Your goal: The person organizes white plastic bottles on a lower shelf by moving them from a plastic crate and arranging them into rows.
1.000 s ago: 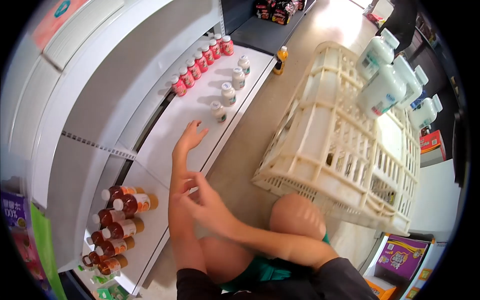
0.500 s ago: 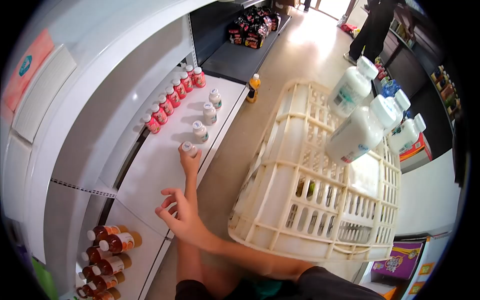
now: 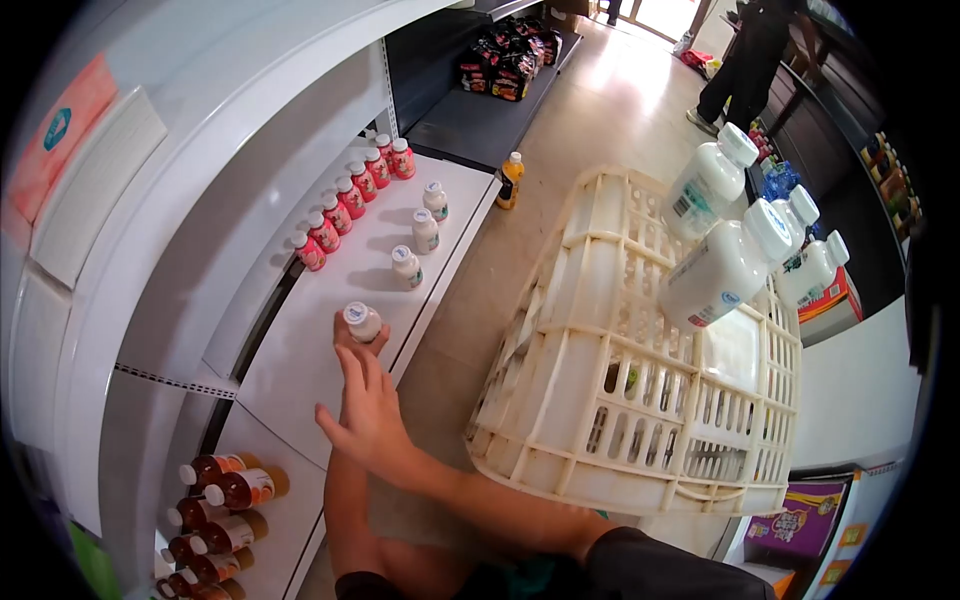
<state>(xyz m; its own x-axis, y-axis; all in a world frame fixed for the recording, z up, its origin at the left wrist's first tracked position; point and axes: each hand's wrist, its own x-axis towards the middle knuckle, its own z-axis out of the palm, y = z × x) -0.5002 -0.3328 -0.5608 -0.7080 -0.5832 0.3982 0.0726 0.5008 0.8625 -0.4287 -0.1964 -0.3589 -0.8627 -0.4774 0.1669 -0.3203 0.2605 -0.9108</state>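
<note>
A white bottle stands nearest to me on the white shelf, with the fingers of my left hand around its lower part. My right hand is just in front, its fingers apart and nothing held; it overlaps and partly hides my left hand and forearm. Beyond the held bottle, three white bottles form a line along the shelf's front side. Behind them runs a row of several pink bottles.
Brown-red juice bottles stand at the lower left. On the right, large white bottles rest on an upturned cream crate. An orange drink bottle is on the floor past the shelf corner. A person stands far back.
My left hand first reached out empty, then took hold of the nearest white bottle and has drawn it toward me, away from the other three. My right hand has moved up close behind it.
</note>
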